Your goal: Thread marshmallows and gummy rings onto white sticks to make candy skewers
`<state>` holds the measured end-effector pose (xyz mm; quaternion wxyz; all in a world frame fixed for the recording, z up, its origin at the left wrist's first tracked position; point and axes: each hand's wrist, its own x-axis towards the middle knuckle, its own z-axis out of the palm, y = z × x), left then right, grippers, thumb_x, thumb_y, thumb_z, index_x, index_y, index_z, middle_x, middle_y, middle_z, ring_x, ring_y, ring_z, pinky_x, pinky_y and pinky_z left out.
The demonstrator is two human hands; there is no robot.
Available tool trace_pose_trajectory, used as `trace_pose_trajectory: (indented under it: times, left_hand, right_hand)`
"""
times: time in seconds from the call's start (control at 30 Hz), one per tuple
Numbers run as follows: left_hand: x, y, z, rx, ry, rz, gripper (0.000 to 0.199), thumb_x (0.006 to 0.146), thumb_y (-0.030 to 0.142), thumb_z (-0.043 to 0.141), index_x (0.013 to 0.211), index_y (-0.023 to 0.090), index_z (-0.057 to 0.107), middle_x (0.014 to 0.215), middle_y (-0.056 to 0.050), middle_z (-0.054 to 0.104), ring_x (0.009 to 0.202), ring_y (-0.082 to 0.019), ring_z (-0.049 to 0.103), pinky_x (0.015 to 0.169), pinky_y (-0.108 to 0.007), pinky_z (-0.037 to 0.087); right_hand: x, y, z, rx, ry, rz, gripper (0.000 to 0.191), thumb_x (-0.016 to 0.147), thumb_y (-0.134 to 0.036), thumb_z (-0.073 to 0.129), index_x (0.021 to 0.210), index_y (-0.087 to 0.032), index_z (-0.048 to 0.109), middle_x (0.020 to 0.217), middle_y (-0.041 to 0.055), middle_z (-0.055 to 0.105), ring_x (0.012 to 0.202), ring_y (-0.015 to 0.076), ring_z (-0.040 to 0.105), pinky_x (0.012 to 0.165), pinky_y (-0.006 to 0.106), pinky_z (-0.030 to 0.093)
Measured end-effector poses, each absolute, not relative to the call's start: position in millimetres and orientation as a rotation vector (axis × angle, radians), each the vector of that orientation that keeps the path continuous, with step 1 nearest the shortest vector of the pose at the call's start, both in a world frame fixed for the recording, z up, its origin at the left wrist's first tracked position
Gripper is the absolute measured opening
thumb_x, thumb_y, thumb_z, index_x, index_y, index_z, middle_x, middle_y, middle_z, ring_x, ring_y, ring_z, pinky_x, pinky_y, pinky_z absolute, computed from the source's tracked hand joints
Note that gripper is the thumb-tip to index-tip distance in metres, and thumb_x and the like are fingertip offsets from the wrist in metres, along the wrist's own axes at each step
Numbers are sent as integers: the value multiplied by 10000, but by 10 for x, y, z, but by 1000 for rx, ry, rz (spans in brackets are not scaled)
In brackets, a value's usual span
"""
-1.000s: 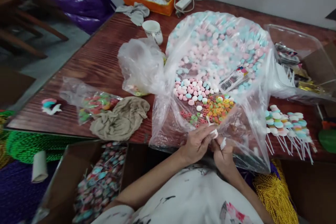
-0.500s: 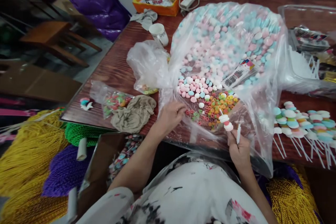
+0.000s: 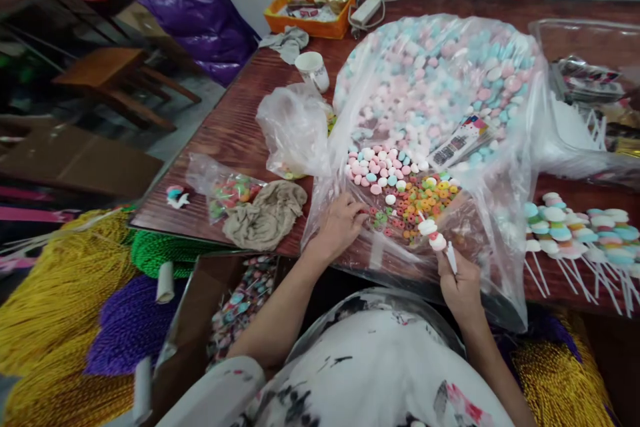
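My right hand (image 3: 460,280) pinches a candy skewer at the front of the clear plastic bag (image 3: 495,220). White discs and a reddish piece (image 3: 433,235) are threaded near its upper end, and the thin stick tip pokes out above. A white stick-like end (image 3: 451,257) juts from the same fist. Fingers curled together, my left hand (image 3: 343,227) rests at the left edge of a pile of small ring candies (image 3: 425,200); anything between its fingertips is too small to make out. Pink, white and blue disc candies (image 3: 383,167) lie just behind the rings.
Finished-looking candy skewers (image 3: 575,230) lie at right. Printed labels (image 3: 460,141) sit on the bag. To the left are a crumpled cloth (image 3: 267,215), a small bag of rings (image 3: 233,190) and a mug (image 3: 313,71). An open carton (image 3: 200,307) stands below the table edge.
The view has shifted slightly, so the table's things appear further right. My left hand has edged a little rightward along the ring candies. My right hand keeps hold of the skewer.
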<state>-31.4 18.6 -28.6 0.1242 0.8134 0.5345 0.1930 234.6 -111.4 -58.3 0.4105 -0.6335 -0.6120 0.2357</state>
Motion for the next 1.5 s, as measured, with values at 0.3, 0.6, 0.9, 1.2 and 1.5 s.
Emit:
trace_pose_trajectory:
  times: [0.3, 0.6, 0.9, 1.2, 1.5]
  left_hand:
    - [-173, 179, -225, 2257, 1221, 867, 131, 897, 186, 567, 933, 169, 692, 864, -49, 680, 819, -169, 617, 761, -306, 483]
    - [105, 176, -150, 2542, 1347, 689, 224, 872, 157, 546, 1049, 155, 685, 1026, -116, 623, 998, -247, 552, 874, -386, 476]
    - [418, 87, -197, 2508, 1185, 314, 169, 889, 184, 546, 873, 149, 711, 899, -109, 632, 901, -235, 568, 822, -374, 481]
    - [280, 74, -52, 1208, 1057, 787, 177, 772, 313, 733, 830, 145, 735, 626, 6, 656, 504, -95, 517, 528, -234, 425]
    - [260, -37, -55, 1357, 1061, 1023, 135, 736, 287, 780, 793, 166, 761, 720, -26, 696, 573, -106, 575, 559, -243, 470]
  right_hand:
    - [2348, -1097, -623, -1567, -1522, 585, 187, 892, -163, 492, 909, -167, 678, 665, 1, 611, 575, 133, 548, 594, 249, 426]
    - [2330, -1076, -561, -1495, -1225, 813, 253, 946, -310, 521, 746, -176, 598, 556, -56, 444, 499, 91, 403, 503, 234, 320]
    - [2337, -1066, -544, -1444, -1204, 858, 301, 952, -301, 515, 676, -185, 544, 556, -54, 441, 523, 93, 410, 529, 234, 331]
    - [2322, -1068, -519, -1469, -1635, 603, 259, 838, -89, 447, 947, -178, 664, 750, 21, 675, 661, 162, 620, 646, 265, 470]
    - [2208, -1045, -470, -1562, -1889, 523, 504, 705, -14, 406, 1110, -161, 666, 944, 80, 755, 858, 222, 713, 780, 305, 544]
